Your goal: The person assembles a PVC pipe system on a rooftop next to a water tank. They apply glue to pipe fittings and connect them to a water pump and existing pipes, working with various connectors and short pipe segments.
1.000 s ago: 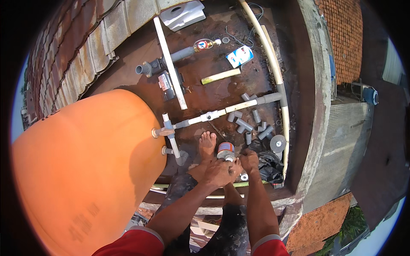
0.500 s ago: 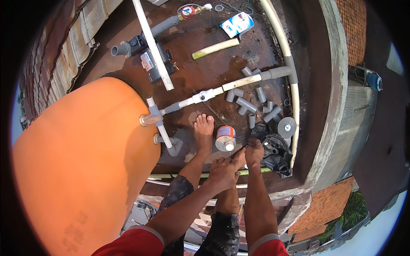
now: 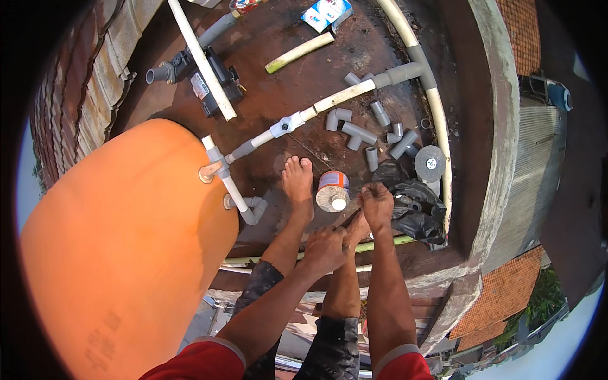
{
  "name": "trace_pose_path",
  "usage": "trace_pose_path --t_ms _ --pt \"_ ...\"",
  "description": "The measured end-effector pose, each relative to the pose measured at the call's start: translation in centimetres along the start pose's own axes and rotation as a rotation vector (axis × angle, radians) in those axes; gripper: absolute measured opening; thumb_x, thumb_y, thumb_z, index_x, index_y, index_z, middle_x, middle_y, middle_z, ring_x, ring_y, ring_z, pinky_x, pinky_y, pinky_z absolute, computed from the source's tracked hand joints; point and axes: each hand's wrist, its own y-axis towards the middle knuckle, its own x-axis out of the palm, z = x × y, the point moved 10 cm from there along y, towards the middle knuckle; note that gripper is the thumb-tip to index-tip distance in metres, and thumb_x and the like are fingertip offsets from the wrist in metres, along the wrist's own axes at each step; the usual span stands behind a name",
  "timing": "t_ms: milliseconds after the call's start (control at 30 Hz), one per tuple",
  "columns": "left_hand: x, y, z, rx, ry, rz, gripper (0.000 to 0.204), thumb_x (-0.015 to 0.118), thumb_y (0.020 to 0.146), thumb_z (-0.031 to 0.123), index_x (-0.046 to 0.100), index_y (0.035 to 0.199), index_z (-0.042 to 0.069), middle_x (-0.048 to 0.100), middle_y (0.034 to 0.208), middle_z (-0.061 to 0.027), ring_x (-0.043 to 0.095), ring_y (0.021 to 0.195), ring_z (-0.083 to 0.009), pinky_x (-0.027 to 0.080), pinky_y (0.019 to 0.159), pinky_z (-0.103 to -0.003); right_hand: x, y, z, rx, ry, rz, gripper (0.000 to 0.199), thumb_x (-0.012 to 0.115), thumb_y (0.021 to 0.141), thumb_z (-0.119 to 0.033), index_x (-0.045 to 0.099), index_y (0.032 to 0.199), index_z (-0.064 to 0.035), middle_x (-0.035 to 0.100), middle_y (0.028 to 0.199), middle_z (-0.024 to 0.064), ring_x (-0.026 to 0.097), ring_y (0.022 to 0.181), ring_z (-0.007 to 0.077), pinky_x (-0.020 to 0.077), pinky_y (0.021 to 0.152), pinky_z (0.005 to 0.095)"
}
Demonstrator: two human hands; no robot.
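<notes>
My left hand (image 3: 326, 249) is closed over the lower part of my right leg, its fingers curled; whatever they hold is too small or hidden. Just ahead and to the right, my right hand (image 3: 378, 206) is pinched closed, and I cannot make out anything in it. A round can (image 3: 332, 192) with an orange and white label and a white cap stands left of my right hand, apart from it. A black plastic bag (image 3: 421, 221) lies crumpled on that hand's right, with dark parts inside. A grey abrasive disc (image 3: 430, 163) rests at the bag's far edge.
Several loose grey pipe fittings (image 3: 361, 132) lie beyond the can. A white pipe run with a valve (image 3: 287, 125) crosses to the large orange tank (image 3: 120, 240) on the left. A black pump (image 3: 215, 82) sits farther back. The low wall (image 3: 500, 145) curves along the right.
My hands, close together before, have drawn apart: the right has moved forward and the left back slightly toward me. The whole view has shifted a little.
</notes>
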Motion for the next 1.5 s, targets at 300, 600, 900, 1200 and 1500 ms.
trace_pose_path --t_ms 300,600,900,1200,1500 --pt "-0.5 0.0 0.2 0.057 -0.078 0.199 0.022 0.066 0.101 0.021 0.069 0.111 0.002 0.072 0.112 -0.0245 0.068 0.110 -0.0468 0.054 0.097 -0.056 -1.9 0.4 -7.2 -0.333 -0.237 0.121 0.012 0.071 0.100 -0.010 0.072 0.098 0.0010 0.071 0.075 0.0059 0.065 0.063 0.0126 0.0549 0.059 0.0301" --pt "-3.4 0.3 0.2 0.156 -0.161 0.392 0.028 0.068 0.102 0.024 0.072 0.099 -0.004 0.070 0.107 -0.0255 0.066 0.105 -0.0461 0.052 0.095 -0.056 -2.8 -3.6 -3.3 -0.214 -0.494 0.089 0.013 0.067 0.092 -0.006 0.076 0.100 0.0000 0.076 0.085 0.0194 0.075 0.083 0.0412 0.0573 0.081 0.0443" --pt "-4.9 -0.1 1.1 0.240 -0.154 0.533 0.017 0.066 0.101 0.012 0.069 0.102 -0.005 0.067 0.105 -0.0267 0.063 0.106 -0.0466 0.049 0.100 -0.054 -4.0 -1.7 -9.7 -0.255 -0.422 0.144 0.012 0.072 0.097 -0.012 0.072 0.101 -0.0007 0.076 0.091 0.0186 0.075 0.086 0.0375 0.0563 0.078 0.0438" --pt "-6.0 0.5 0.6 0.267 -0.145 0.644 0.009 0.060 0.103 0.003 0.061 0.111 -0.002 0.067 0.122 -0.0230 0.063 0.113 -0.0399 0.049 0.102 -0.049 0.2 -6.9 -0.9 -0.224 -0.890 0.051 0.022 0.073 0.093 -0.022 0.078 0.107 -0.0048 0.079 0.103 0.0190 0.076 0.099 0.0332 0.0560 0.091 0.0404" --pt "-6.0 1.3 -0.9 0.222 -0.379 0.620 0.011 0.058 0.106 0.003 0.063 0.115 0.000 0.067 0.122 -0.0121 0.065 0.104 -0.0174 0.053 0.095 -0.034 -12.0 -15.5 27.8 0.548 0.125 0.527 0.022 0.066 0.090 -0.007 0.073 0.110 0.0000 0.078 0.098 0.0168 0.078 0.085 0.0298 0.0622 0.073 0.0405"
